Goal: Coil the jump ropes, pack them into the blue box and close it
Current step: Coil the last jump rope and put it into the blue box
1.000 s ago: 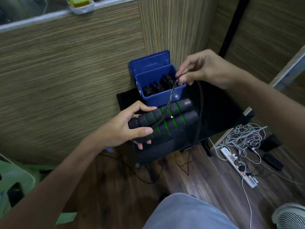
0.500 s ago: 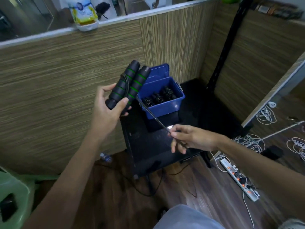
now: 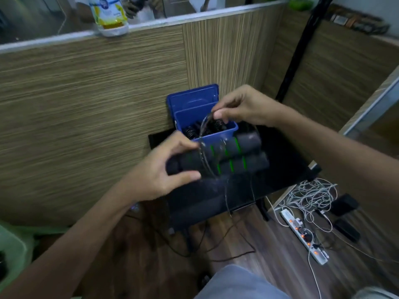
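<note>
Your left hand (image 3: 159, 169) grips both handles (image 3: 228, 156); your right hand (image 3: 241, 106) pinches the cord (image 3: 204, 128). Risk: slack cord hanging off the bench (image 3: 280, 160) may snag or uncoil beside the blue box (image 3: 228, 131).

The box (image 3: 216, 137) and its raised lid (image 3: 192, 98) are a strong, plain blue, and the coiled things inside it (image 3: 194, 130) are black. The two handles (image 3: 233, 156) are dark grey to black foam, each ringed with thin bright green bands. The cord (image 3: 204, 124) looping over them is dark with a pale sheen. The surface (image 3: 280, 169) below is plain black. The wall panel (image 3: 86, 104) carries fine horizontal streaks of tan and brown, and the floor (image 3: 269, 244) is dark brown wood grain. The power strip (image 3: 302, 236) is white with small orange lights, beside a tangle of white cables (image 3: 311, 193). The bottle (image 3: 109, 16) on the ledge is white and yellow.
</note>
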